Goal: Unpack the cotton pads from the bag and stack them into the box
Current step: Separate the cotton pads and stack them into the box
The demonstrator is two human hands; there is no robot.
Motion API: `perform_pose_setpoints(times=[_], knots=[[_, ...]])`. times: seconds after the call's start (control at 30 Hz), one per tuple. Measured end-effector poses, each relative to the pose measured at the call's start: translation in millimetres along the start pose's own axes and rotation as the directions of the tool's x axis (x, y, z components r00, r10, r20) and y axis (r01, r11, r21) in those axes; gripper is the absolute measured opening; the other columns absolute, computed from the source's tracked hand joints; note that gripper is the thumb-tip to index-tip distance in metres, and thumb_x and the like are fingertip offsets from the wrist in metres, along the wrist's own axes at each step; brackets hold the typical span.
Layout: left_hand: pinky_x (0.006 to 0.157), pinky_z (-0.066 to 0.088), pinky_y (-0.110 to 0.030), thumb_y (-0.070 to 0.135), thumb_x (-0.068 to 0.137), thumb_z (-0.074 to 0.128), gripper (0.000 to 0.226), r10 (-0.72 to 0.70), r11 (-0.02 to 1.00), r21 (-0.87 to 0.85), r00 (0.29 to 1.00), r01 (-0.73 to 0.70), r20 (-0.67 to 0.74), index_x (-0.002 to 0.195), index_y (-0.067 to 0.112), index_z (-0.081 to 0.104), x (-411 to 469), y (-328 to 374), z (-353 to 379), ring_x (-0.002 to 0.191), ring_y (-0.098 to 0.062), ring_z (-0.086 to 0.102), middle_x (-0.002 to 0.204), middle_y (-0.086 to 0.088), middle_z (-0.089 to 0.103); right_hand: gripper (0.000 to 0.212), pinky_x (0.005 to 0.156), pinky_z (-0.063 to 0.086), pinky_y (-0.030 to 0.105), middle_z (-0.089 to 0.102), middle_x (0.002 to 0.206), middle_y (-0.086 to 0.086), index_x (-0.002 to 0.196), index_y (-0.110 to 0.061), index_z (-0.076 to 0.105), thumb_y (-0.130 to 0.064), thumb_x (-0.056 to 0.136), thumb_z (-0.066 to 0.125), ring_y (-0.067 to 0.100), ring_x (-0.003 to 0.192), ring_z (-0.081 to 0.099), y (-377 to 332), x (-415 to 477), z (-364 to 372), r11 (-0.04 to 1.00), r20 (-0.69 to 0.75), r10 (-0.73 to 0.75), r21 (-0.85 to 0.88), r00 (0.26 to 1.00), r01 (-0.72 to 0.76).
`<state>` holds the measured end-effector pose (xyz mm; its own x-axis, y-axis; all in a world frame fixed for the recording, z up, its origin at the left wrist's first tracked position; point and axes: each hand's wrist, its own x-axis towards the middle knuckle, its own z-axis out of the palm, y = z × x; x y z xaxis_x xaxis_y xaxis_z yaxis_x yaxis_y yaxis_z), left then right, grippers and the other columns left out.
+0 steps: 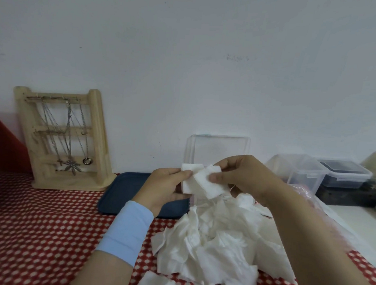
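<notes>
A heap of loose white cotton pads (217,240) lies on the red patterned tablecloth in front of me. My left hand (165,188) grips a small stack of pads (188,181) from the left. My right hand (243,177) pinches another pad (207,182) against that stack from the right. Both hands are raised above the heap. Behind them stands a clear plastic box (219,150) with its lid up against the wall. A clear plastic bag (309,197) lies under my right forearm, mostly hidden.
A dark blue tray (120,195) lies left of the heap. A wooden jewellery stand (64,139) with necklaces leans at the wall. Clear lidded containers (323,172) sit at the back right. A red object (4,143) is at the far left.
</notes>
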<state>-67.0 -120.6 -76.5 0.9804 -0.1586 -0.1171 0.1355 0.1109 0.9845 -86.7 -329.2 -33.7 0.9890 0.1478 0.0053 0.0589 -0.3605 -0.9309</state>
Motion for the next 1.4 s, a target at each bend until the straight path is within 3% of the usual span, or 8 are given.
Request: perform_pose_setpoints(times=[0.2, 0.57, 0.7, 0.97, 1.07, 1.17, 1.27, 1.4], knots=[[0.083, 0.063, -0.037, 0.02, 0.098, 0.066, 0.024, -0.006, 0.999, -0.035, 0.999, 0.008, 0.05, 0.113, 0.003, 0.074, -1, 0, 4, 0.1, -0.025, 0.076, 0.108, -0.012, 0.078, 0.023, 0.045, 0.046, 0.027, 0.073, 0.071, 0.012, 0.091, 0.001, 0.073, -0.012, 0.077, 0.086, 0.019, 0.049, 0.061, -2, 4, 17, 0.981, -0.104, 0.002, 0.193, 0.995, 0.018], [0.08, 0.064, -0.037, 0.033, 0.103, 0.055, 0.037, 0.001, 0.971, -0.237, 0.993, 0.027, 0.118, 0.12, 0.003, 0.069, -5, 5, 13, 0.103, -0.028, 0.075, 0.11, -0.017, 0.077, 0.017, 0.049, 0.051, 0.029, 0.073, 0.07, 0.002, 0.076, -0.012, 0.072, -0.023, 0.077, 0.086, 0.014, 0.051, 0.062, 1, 7, 32, 0.997, -0.337, -0.043, 0.048, 0.94, 0.063], [0.088, 0.062, -0.036, 0.026, 0.096, 0.065, 0.033, 0.058, 0.992, -0.119, 0.992, -0.045, 0.113, 0.118, 0.002, 0.072, -4, 3, 10, 0.107, -0.025, 0.074, 0.115, -0.015, 0.076, 0.018, 0.052, 0.053, 0.029, 0.075, 0.071, 0.003, 0.077, -0.014, 0.076, -0.03, 0.08, 0.084, 0.015, 0.053, 0.065, -2, 4, 33, 0.997, -0.291, -0.043, 0.052, 0.956, 0.06], [0.084, 0.063, -0.039, 0.022, 0.102, 0.059, 0.029, -0.036, 0.951, -0.303, 0.996, 0.06, 0.085, 0.121, 0.001, 0.064, -1, 4, 8, 0.104, -0.029, 0.075, 0.112, -0.019, 0.076, 0.018, 0.063, 0.057, 0.033, 0.079, 0.089, 0.005, 0.095, -0.013, 0.08, -0.029, 0.093, 0.072, 0.019, 0.067, 0.071, -5, 0, 19, 0.965, -0.1, 0.07, 0.26, 0.993, -0.042], [0.077, 0.064, -0.035, 0.021, 0.102, 0.059, 0.027, -0.03, 0.948, -0.315, 0.999, 0.04, 0.037, 0.119, 0.002, 0.065, 1, 1, 8, 0.101, -0.026, 0.076, 0.11, -0.016, 0.077, 0.016, 0.056, 0.057, 0.032, 0.077, 0.08, 0.007, 0.084, -0.012, 0.079, -0.024, 0.093, 0.072, 0.017, 0.058, 0.067, -1, 4, 22, 0.971, -0.305, 0.055, 0.236, 0.951, 0.02], [0.072, 0.063, -0.032, 0.018, 0.101, 0.061, 0.023, 0.0, 0.966, -0.256, 0.999, -0.014, -0.054, 0.115, 0.002, 0.068, 4, -1, 4, 0.095, -0.024, 0.077, 0.106, -0.014, 0.078, 0.02, 0.047, 0.051, 0.029, 0.071, 0.065, 0.005, 0.08, -0.013, 0.076, -0.023, 0.095, 0.069, 0.014, 0.049, 0.063, 0, 7, 15, 0.987, -0.523, -0.097, 0.062, 0.847, 0.151], [0.073, 0.063, -0.031, 0.019, 0.1, 0.064, 0.024, 0.031, 0.986, -0.161, 0.998, -0.039, -0.049, 0.113, 0.0, 0.07, 2, 0, 3, 0.094, -0.023, 0.077, 0.105, -0.013, 0.078, 0.025, 0.043, 0.039, 0.024, 0.056, 0.052, -0.001, 0.074, -0.009, 0.071, -0.021, 0.096, 0.069, 0.014, 0.046, 0.057, -9, 0, 8, 0.96, -0.398, -0.193, 0.113, 0.897, 0.256], [0.082, 0.063, -0.035, 0.021, 0.103, 0.059, 0.026, 0.04, 0.995, -0.095, 0.998, -0.036, 0.038, 0.117, 0.003, 0.071, -2, 1, 8, 0.101, -0.025, 0.075, 0.11, -0.012, 0.077, 0.024, 0.044, 0.04, 0.021, 0.055, 0.051, -0.002, 0.074, -0.008, 0.073, -0.021, 0.094, 0.07, 0.011, 0.042, 0.052, -13, -6, 18, 0.959, -0.196, -0.237, 0.108, 0.952, 0.261]])
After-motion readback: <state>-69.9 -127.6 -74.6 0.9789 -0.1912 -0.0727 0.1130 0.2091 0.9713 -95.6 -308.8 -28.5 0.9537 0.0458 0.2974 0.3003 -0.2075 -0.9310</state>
